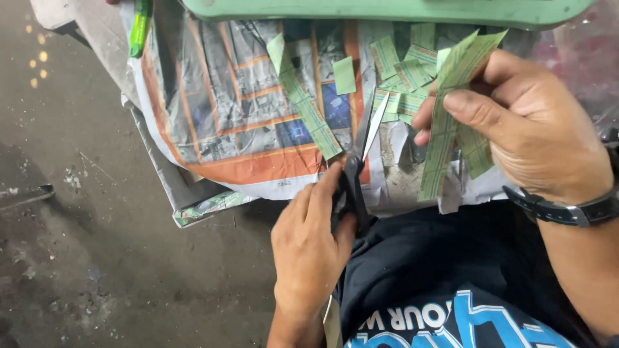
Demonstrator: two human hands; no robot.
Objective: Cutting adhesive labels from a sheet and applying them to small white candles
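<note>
Green paper strips (451,109) in right hand (535,129), left hand (309,251) gripping black-handled scissors (356,167), apparently open

scissors (358,161): black handles, blades open, upright | green paper strips (451,109): bunched, held above newspaper

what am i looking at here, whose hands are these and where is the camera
There is no machine: a person works with bare hands, and the one camera sits on their head, looking down past their dark shirt. The left hand grips black-handled scissors, blades open. The right hand, with a wristwatch, holds long green paper strips. Below lies a newspaper spread out, with one loose strip and a pile of small green cut pieces on it. The floor is dark and dusty.
</note>
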